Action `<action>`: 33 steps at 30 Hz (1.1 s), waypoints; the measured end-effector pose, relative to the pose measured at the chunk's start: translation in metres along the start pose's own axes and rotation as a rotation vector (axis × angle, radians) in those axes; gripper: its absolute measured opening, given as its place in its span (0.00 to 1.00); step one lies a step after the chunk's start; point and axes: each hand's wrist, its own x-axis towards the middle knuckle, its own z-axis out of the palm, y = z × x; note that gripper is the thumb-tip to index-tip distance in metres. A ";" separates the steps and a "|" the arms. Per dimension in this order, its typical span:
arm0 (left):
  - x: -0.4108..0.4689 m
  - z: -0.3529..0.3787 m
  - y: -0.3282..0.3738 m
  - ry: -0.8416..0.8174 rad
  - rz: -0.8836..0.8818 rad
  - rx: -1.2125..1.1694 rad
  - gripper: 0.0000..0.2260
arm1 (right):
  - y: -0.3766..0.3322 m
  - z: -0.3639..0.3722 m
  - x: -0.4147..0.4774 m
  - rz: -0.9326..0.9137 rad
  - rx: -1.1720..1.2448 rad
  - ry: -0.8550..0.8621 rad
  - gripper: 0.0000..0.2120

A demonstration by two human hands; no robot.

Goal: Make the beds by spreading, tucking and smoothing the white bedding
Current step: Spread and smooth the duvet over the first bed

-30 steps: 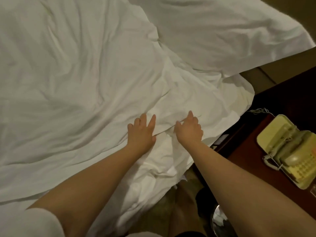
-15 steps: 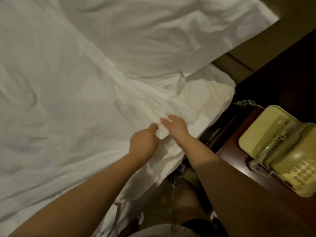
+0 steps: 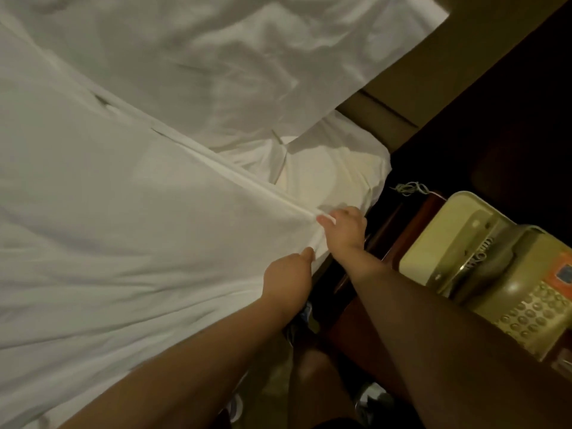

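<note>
A white top sheet (image 3: 139, 227) covers most of the bed and is stretched taut toward its right edge, with a folded hem running diagonally to my hands. My right hand (image 3: 345, 229) pinches the sheet's corner at the bed's right edge. Just below it, my left hand (image 3: 289, 278) grips the same edge with curled fingers. A white pillow (image 3: 247, 57) lies at the head of the bed, above the hem. Bare under-sheet over the mattress corner (image 3: 334, 178) shows between the pillow and my hands.
A dark wooden nightstand (image 3: 411, 218) stands close to the bed's right side and carries a beige desk telephone (image 3: 495, 274) with a coiled cord. The narrow gap between bed and nightstand holds my legs and shoes (image 3: 306, 317). A tan headboard (image 3: 380, 109) is behind the pillow.
My hands went from lying flat on crumpled bedding to gripping its edge. They have pulled it right toward the bed's side, and the sheet is now taut and much smoother.
</note>
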 end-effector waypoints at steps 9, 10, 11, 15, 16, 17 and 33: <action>-0.005 0.011 -0.014 -0.004 0.044 -0.056 0.13 | 0.001 -0.003 -0.010 -0.047 0.091 -0.389 0.20; -0.008 0.008 -0.014 -0.005 0.049 -0.071 0.14 | -0.002 -0.005 -0.012 -0.056 0.102 -0.378 0.18; -0.012 0.005 -0.012 -0.001 0.048 -0.093 0.16 | -0.006 -0.009 -0.016 -0.064 0.132 -0.344 0.16; -0.041 -0.006 -0.022 0.166 -0.026 0.001 0.31 | -0.032 -0.037 -0.038 -0.125 0.274 -0.138 0.21; -0.048 -0.008 -0.029 0.234 -0.064 0.050 0.36 | -0.042 -0.047 -0.045 -0.161 0.301 -0.092 0.21; -0.055 -0.012 -0.038 0.295 -0.110 0.075 0.39 | -0.057 -0.058 -0.053 -0.210 0.306 -0.044 0.22; -0.195 -0.053 -0.150 0.414 -0.438 -0.784 0.28 | -0.346 -0.047 -0.254 -0.697 0.305 0.010 0.16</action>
